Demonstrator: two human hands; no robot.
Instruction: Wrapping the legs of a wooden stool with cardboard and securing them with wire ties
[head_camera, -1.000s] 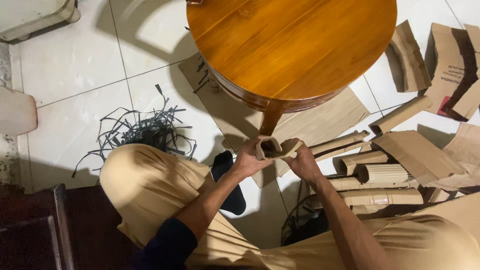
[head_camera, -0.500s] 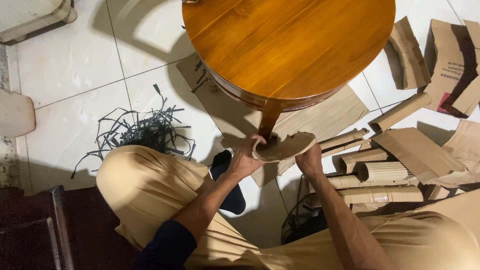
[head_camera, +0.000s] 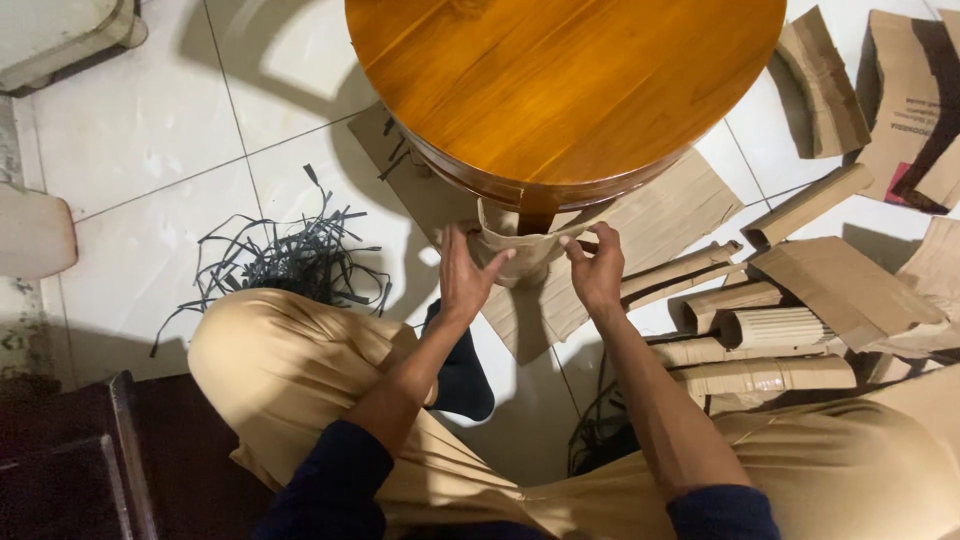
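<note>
Both hands have moved up to the table leg (head_camera: 535, 222): the left hand (head_camera: 462, 280) and right hand (head_camera: 596, 268) now press the cardboard piece (head_camera: 520, 250) around it, fingers clamped on its sides.

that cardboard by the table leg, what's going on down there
A person sitting on the tiled floor has both hands on a piece of cardboard curved around the leg of a round wooden table. The left hand presses one side of it and the right hand grips the other. Flat cardboard lies under the table, rolled cardboard pieces are piled to the right, and a tangle of black strips lies to the left.
</note>
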